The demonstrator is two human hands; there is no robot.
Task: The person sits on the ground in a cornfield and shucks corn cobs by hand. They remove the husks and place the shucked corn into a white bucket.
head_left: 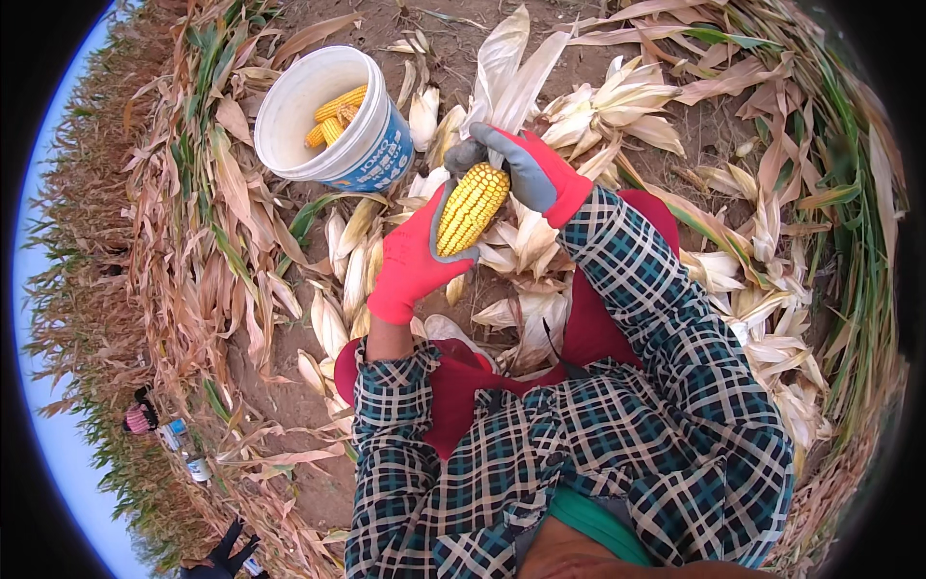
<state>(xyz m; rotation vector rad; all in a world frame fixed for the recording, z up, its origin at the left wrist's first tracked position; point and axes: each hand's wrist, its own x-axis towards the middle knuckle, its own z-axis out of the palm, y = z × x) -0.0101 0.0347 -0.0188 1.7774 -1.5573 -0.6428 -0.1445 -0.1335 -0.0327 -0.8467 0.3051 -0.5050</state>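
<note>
My left hand [421, 243], in a red glove with grey palm, is wrapped round a yellow corn cob [473, 209], its kernels bare. At the cob's upper end my right hand [529, 172], gloved the same way, grips pale dry husk leaves [511, 75] that stick up beyond the fingers. Whether the husk is still joined to the cob is hidden by the gloves. Left of my hands stands a white bucket [289, 125] with a blue printed band; several husked cobs [335, 116] lie inside it.
Unhusked ears and loose husks [617, 101] cover the ground around my legs. Cut corn stalks [227, 145] lie in rows on the left and right [849, 203]. At the lower left are another person [141, 417] and more buckets [196, 467]; a dark-sleeved arm [228, 552] shows below.
</note>
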